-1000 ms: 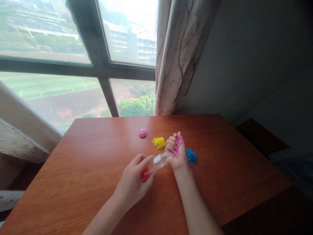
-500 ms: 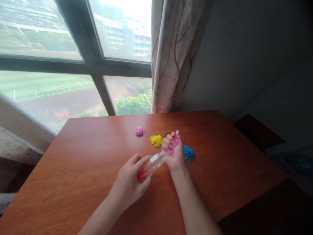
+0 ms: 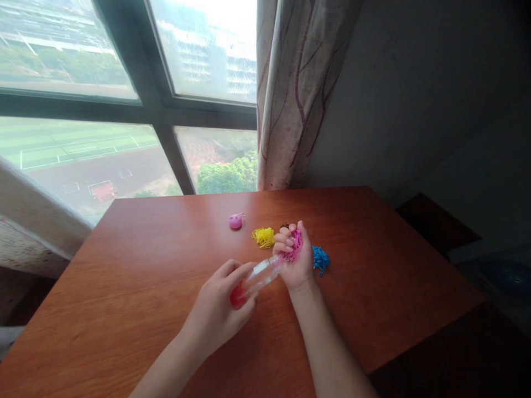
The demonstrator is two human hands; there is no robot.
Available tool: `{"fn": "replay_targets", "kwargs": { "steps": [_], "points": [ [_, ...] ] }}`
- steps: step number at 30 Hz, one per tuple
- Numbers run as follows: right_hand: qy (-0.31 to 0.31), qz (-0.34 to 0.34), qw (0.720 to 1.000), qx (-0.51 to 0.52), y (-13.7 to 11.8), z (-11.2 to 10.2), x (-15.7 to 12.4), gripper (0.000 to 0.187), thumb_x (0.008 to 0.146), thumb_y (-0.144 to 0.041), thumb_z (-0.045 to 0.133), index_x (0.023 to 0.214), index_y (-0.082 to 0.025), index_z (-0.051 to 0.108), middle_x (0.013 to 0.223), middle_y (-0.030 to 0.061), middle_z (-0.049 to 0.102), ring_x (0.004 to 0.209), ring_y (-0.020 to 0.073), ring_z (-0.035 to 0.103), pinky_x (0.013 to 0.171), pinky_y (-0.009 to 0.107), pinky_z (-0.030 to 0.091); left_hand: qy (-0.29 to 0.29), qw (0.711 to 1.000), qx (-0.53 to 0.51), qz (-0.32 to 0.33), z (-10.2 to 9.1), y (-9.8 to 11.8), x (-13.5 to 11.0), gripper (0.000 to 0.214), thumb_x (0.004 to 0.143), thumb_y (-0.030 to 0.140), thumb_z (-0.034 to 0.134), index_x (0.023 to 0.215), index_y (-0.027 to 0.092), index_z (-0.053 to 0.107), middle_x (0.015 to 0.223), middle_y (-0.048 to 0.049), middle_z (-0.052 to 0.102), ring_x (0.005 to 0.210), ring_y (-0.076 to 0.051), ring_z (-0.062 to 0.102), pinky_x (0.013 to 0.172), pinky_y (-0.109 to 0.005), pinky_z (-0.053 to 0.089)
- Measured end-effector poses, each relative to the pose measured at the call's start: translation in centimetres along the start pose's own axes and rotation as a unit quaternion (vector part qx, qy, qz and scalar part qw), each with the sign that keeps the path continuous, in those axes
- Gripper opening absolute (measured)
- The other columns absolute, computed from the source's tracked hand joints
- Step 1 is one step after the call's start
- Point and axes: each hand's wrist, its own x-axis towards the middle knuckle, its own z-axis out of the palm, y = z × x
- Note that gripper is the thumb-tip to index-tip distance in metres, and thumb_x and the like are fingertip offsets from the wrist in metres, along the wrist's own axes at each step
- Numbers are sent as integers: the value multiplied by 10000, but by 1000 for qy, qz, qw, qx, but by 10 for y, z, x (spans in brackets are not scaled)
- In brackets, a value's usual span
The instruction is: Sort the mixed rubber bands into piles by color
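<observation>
My left hand (image 3: 219,309) is closed around the lower end of a clear plastic bottle (image 3: 261,275) that lies tilted over the wooden table (image 3: 145,276); something red shows in the bottle's bottom (image 3: 237,297). My right hand (image 3: 295,257) is curled around a bunch of pink rubber bands (image 3: 295,247), held at the bottle's open mouth. Beyond that hand lies a small yellow pile of bands (image 3: 264,237), and a blue pile (image 3: 320,258) lies to its right.
A small pink cap (image 3: 235,221) rests on the table farther back. A large window (image 3: 124,99) and a patterned curtain (image 3: 298,94) stand behind the table. A dark wall and dim floor space lie to the right.
Both hands and the bottle stay almost in place. The view has shifted a little to the right and down since a second ago. My right fingers have curled slightly tighter on the pink bands.
</observation>
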Motion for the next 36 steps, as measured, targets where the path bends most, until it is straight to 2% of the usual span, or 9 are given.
{"fn": "replay_targets", "kwargs": {
  "steps": [5,10,17,26,36],
  "points": [
    [2,26,999,31,-1,1,0,254,841,-269,715,729,-187,501,613,-92,442,456,11,388,363,54,308,2,1000,-4,-1,-1,1,0,366,820,174,537,1173,238,610,987,-35,598,829,-162,616,756,-261,494],
    [10,17,1000,3,0,2,0,261,860,-298,699,725,-189,506,639,-80,455,471,9,407,366,44,308,9,1000,-3,-4,0,1,1,358,820,186,544,1165,241,621,973,-37,607,820,-164,625,746,-256,501],
    [61,14,998,-1,0,2,2,162,853,-293,682,786,-184,583,728,-36,560,533,25,482,380,54,357,7,1000,0,-4,-1,1,0,359,813,193,555,1162,245,624,970,-38,615,820,-171,632,737,-261,507],
    [52,-17,998,-35,2,5,1,93,834,-210,654,774,-183,589,661,-60,524,493,20,445,385,63,356,5,1000,-5,-5,0,0,0,352,829,214,559,1175,232,623,1012,-42,613,845,-171,633,772,-271,505],
    [7,-20,990,-138,0,8,-1,193,883,-294,644,761,-179,548,605,-87,455,404,12,349,329,77,250,-28,999,-40,8,-4,0,0,361,867,254,558,1221,220,613,988,-50,603,821,-165,611,754,-265,499]
  ]
}}
